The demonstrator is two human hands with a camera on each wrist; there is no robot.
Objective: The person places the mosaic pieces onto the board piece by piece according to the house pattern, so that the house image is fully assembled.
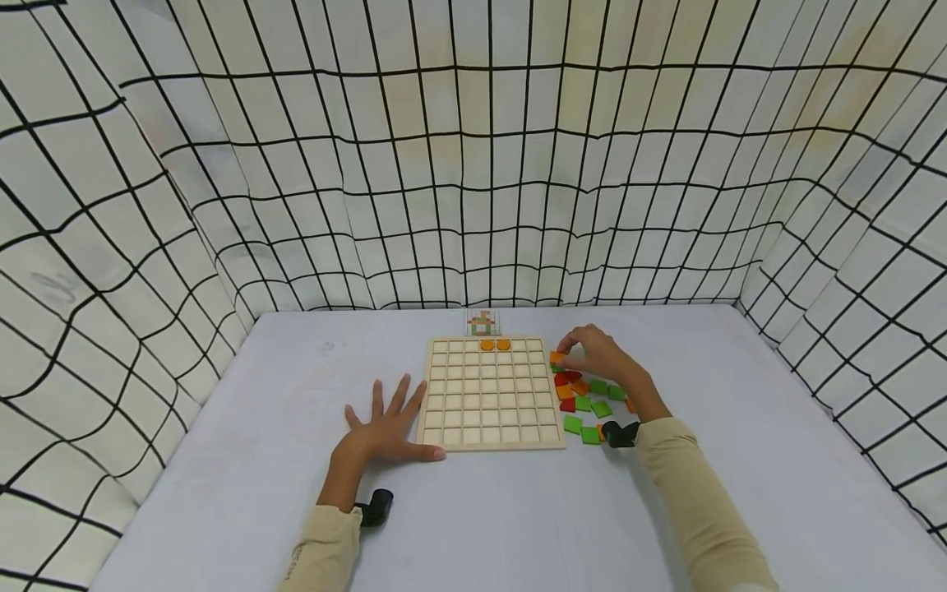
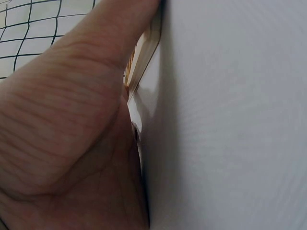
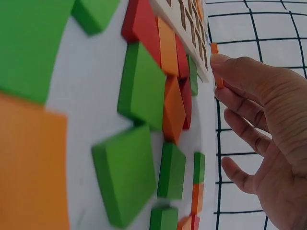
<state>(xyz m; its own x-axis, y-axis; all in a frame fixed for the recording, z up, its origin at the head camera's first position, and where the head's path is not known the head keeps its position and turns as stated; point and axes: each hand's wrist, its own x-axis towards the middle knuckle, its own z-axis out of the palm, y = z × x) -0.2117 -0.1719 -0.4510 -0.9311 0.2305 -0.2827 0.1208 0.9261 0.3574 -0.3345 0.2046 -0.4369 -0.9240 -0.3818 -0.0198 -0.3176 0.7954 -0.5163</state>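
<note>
A wooden grid board (image 1: pixel 488 395) lies on the white table, with two orange round tiles (image 1: pixel 495 345) in its top row. My left hand (image 1: pixel 381 432) rests spread flat at the board's left edge, its thumb along the lower left corner. At the upper right corner my right hand (image 1: pixel 601 355) pinches an orange tile (image 3: pixel 218 67) between thumb and forefinger, raised over the loose pieces. In the right wrist view its other fingers curve loosely. Below that hand lie scattered green tiles (image 3: pixel 144 88), red tiles (image 3: pixel 142 28) and orange tiles (image 3: pixel 173 110).
A small printed pattern card (image 1: pixel 483 322) stands behind the board's top edge. White walls with a black grid net (image 1: pixel 488 181) enclose the table (image 1: pixel 503 518) at the back and sides. Each wrist wears a black camera (image 1: pixel 380 507).
</note>
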